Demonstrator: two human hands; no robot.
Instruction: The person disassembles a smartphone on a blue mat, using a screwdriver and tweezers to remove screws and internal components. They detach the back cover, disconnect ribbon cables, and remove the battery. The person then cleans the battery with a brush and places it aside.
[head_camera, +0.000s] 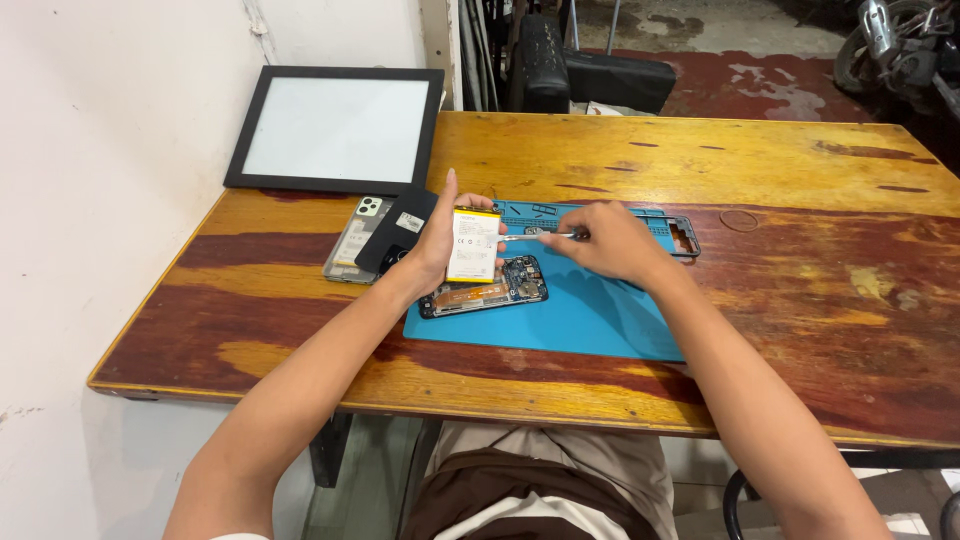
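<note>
The left hand (435, 245) grips a white battery (473, 244), tilted up just above the opened phone (484, 290) at the mat's (590, 320) nine o'clock edge. The right hand (610, 240) has its fingers closed on tweezers (540, 236), tip near the battery's three o'clock edge. A slip of that metal tip could pierce the battery or scratch the board below.

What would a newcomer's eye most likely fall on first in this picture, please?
Probably the white phone battery that the left hand holds upright at mid-table, above an opened phone lying on the blue work mat. Just right of it, the right hand holds a slim metal tool pointed at the battery. A large black-framed panel leans against the wall at the far left of the wooden table.
</note>
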